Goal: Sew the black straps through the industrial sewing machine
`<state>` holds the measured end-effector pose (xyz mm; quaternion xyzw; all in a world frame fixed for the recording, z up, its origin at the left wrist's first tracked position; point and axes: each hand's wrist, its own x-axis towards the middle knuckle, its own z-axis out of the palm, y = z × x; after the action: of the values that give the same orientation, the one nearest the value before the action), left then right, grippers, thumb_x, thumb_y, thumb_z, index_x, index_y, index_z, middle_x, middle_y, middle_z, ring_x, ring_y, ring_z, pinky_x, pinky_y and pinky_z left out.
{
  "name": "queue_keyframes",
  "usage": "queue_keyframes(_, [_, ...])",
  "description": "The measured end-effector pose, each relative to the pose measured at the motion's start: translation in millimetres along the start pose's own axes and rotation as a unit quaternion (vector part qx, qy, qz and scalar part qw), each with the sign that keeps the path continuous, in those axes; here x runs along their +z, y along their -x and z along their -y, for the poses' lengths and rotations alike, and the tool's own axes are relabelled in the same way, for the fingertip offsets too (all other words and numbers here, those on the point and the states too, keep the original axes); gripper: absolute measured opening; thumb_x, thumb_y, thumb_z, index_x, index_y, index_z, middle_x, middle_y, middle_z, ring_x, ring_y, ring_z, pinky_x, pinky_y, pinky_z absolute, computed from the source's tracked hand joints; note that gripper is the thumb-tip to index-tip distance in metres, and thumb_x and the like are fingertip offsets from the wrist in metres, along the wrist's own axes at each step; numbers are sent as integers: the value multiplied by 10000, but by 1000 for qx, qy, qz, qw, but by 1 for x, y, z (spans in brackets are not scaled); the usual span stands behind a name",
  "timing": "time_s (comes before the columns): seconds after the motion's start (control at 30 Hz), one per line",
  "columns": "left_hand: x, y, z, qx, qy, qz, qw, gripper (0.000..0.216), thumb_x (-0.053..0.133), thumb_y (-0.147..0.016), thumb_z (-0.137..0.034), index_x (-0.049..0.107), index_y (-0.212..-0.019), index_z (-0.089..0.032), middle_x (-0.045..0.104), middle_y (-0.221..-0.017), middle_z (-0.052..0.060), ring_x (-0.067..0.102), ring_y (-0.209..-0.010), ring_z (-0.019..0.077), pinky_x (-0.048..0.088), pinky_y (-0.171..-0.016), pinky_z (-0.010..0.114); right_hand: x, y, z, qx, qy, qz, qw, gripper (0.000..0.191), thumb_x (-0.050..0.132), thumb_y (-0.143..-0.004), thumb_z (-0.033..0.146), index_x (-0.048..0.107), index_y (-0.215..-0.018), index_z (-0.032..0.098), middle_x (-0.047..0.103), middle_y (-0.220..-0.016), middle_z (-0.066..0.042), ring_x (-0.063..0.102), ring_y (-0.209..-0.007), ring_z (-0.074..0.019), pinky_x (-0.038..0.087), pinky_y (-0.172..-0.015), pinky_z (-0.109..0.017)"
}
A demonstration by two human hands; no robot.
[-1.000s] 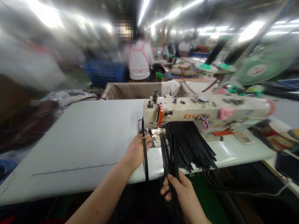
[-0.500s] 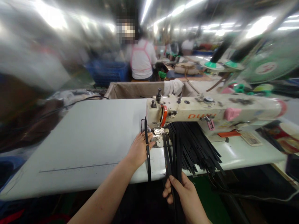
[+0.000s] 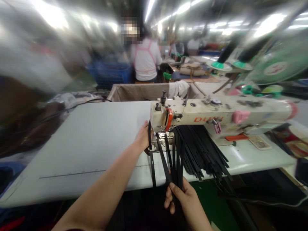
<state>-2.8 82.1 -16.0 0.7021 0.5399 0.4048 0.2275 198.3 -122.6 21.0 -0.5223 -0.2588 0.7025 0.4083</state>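
Note:
A cream sewing machine (image 3: 216, 112) stands on the white table (image 3: 84, 147). My left hand (image 3: 142, 138) reaches to the left of the needle area (image 3: 165, 136), touching a black strap (image 3: 151, 163) that hangs over the table's front edge; its fingers are mostly hidden behind the strap and machine head. My right hand (image 3: 184, 199) is below the table edge, fingers closed round several black straps (image 3: 173, 160) that run up to the needle. A fanned pile of black straps (image 3: 202, 150) lies under the machine arm.
An open cloth-lined bin (image 3: 139, 92) sits behind the table. A person in a white top with pink apron straps (image 3: 145, 61) stands beyond it near a blue crate (image 3: 109, 74). A green fan (image 3: 276, 67) is at the right. Dark material (image 3: 26, 125) lies at left.
My left hand has slid farther forward beside the machine head. My right hand has shifted slightly left and angled one strap up to the needle.

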Motion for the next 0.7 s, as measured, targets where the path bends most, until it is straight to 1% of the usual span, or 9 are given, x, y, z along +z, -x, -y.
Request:
queue_keyframes(0.07, [0, -15, 0, -12, 22, 6, 1000, 237, 632, -842, -135, 740, -1038, -213, 720, -1243, 84, 589, -1291, 324, 371, -1213, 533, 3, -4, 0, -1, 0, -4, 1000, 622, 840, -706, 505, 545, -1134, 164, 659, -583, 44, 662, -457, -181, 447, -368, -223])
queue_keyframes(0.13, [0, -24, 0, -16, 38, 13, 999, 224, 691, -819, -191, 747, -1036, -202, 730, -1220, 100, 599, -1266, 352, 396, -1187, 539, 5, -6, -1, -5, 0, -11, 1000, 608, 837, -709, 510, 536, -1114, 172, 662, -589, 45, 665, -462, -179, 452, -374, -224])
queue_keyframes(0.23, [1, -30, 1, -29, 53, 32, 998, 331, 746, -793, -281, 728, -1111, -190, 737, -1201, 105, 610, -1229, 360, 461, -1123, 511, 9, -9, -2, -12, 0, -21, 1000, 621, 838, -701, 533, 525, -1100, 175, 668, -593, 45, 658, -455, -169, 464, -381, -227])
queue_keyframes(0.3, [3, -30, 1, -47, 56, 39, 997, 369, 744, -790, -298, 712, -1141, -187, 740, -1196, 93, 618, -1205, 348, 488, -1090, 486, 10, -10, -3, -13, 2, -24, 1000, 662, 845, -681, 559, 523, -1109, 170, 666, -584, 49, 652, -444, -167, 468, -378, -233])
queue_keyframes(0.43, [6, -29, 0, -69, 32, 2, 997, 299, 721, -783, -243, 724, -1075, -178, 750, -1175, 88, 633, -1172, 341, 499, -1075, 464, 12, -12, -3, -12, 1, -29, 1000, 738, 854, -652, 596, 519, -1148, 164, 661, -571, 58, 646, -430, -168, 470, -372, -239])
queue_keyframes(0.57, [7, -29, 1, -33, -17, -12, 999, 154, 684, -771, -157, 739, -915, -166, 762, -1120, 107, 669, -1098, 342, 524, -1040, 436, 14, -14, -2, -9, 3, -35, 999, 753, 859, -636, 612, 516, -1134, 165, 666, -572, 55, 651, -434, -170, 488, -382, -248])
queue_keyframes(0.7, [7, -29, 2, -8, -11, -15, 1000, 81, 663, -783, -146, 729, -821, -171, 775, -1055, 92, 695, -1016, 319, 558, -981, 403, 15, -15, -1, -8, 5, -41, 999, 768, 868, -618, 625, 522, -1129, 166, 681, -587, 47, 652, -437, -167, 499, -390, -254])
